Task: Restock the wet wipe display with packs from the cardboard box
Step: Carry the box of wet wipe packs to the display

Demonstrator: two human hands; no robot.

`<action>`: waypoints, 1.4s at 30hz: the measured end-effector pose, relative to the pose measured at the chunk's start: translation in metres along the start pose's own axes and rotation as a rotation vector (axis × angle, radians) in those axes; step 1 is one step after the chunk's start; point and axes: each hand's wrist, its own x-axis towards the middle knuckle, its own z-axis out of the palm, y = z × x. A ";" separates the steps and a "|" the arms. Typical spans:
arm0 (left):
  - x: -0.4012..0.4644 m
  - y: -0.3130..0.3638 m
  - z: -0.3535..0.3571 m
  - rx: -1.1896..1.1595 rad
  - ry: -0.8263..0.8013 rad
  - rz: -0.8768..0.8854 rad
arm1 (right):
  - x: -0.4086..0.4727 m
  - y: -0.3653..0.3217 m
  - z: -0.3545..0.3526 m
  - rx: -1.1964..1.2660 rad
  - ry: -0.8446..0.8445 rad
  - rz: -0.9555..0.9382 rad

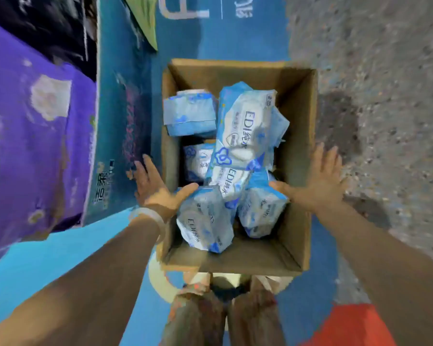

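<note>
An open cardboard box (296, 151) stands on the floor straight below me. Several blue and white wet wipe packs lie jumbled inside it, the largest (245, 128) lying on top in the middle. My left hand (155, 188) hovers at the box's left wall with fingers spread, its thumb touching a pack (205, 218) at the near left. My right hand (318, 181) is spread over the box's right wall, its thumb against another pack (263, 211) at the near right. Neither hand grips anything.
A purple display block (33, 146) and a blue printed one (115, 121) stand at the left. Blue floor matting (35, 265) lies under the box, and rough grey ground (385, 96) is to the right. My legs (225, 318) stand just behind the box.
</note>
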 end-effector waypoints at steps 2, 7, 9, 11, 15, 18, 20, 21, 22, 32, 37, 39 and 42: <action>0.016 -0.006 0.011 -0.193 -0.003 -0.062 | 0.013 0.009 0.013 0.131 0.014 0.055; 0.046 -0.001 0.021 -0.305 0.025 -0.100 | 0.036 0.021 0.038 0.470 0.079 0.106; 0.051 0.000 0.024 -0.286 0.068 -0.083 | 0.041 0.019 0.042 0.522 0.149 0.125; 0.052 0.001 0.025 -0.222 0.082 -0.084 | 0.043 0.017 0.045 0.538 0.165 0.143; 0.052 0.003 0.024 -0.086 0.106 -0.089 | 0.042 0.015 0.044 0.447 0.185 0.160; 0.050 0.003 0.022 -0.030 0.121 -0.076 | 0.042 0.015 0.042 0.336 0.214 0.154; 0.049 0.004 0.018 -0.039 0.134 -0.050 | 0.041 0.016 0.039 0.334 0.227 0.133; 0.048 0.005 0.016 -0.041 0.142 -0.041 | 0.040 0.016 0.036 0.326 0.229 0.123; 0.047 0.005 0.014 -0.040 0.153 -0.034 | 0.039 0.016 0.033 0.310 0.233 0.114; -0.016 0.003 -0.011 0.025 0.108 -0.044 | -0.016 0.030 -0.012 0.201 0.195 0.076; -0.070 0.007 -0.037 -0.053 0.089 -0.037 | -0.067 0.038 -0.047 0.177 0.177 0.074; -0.091 0.013 -0.056 -0.063 0.088 -0.040 | -0.091 0.038 -0.067 0.179 0.174 0.069; -0.127 0.023 -0.087 -0.059 0.088 -0.009 | -0.131 0.039 -0.101 0.161 0.190 0.062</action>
